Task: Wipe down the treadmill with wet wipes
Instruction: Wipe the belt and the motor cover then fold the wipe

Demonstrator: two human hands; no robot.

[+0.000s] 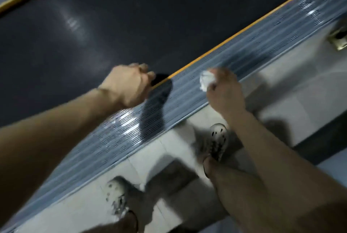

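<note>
The treadmill's dark belt [112, 26] runs diagonally across the head view, edged by a yellow stripe and a ribbed grey side rail [187, 91]. My right hand [224, 90] grips a crumpled white wet wipe [205, 81] and holds it against the side rail. My left hand [129, 84] hovers over the belt's edge by the yellow stripe, fingers curled under; whether it holds anything is hidden. The frame is motion-blurred.
Pale floor tiles [309, 86] lie beside the rail. My two feet in white perforated clogs, one [218, 140] near the rail and one [116, 195] lower left, stand on the tiles. A brassy fixture [338, 39] sits at the right edge.
</note>
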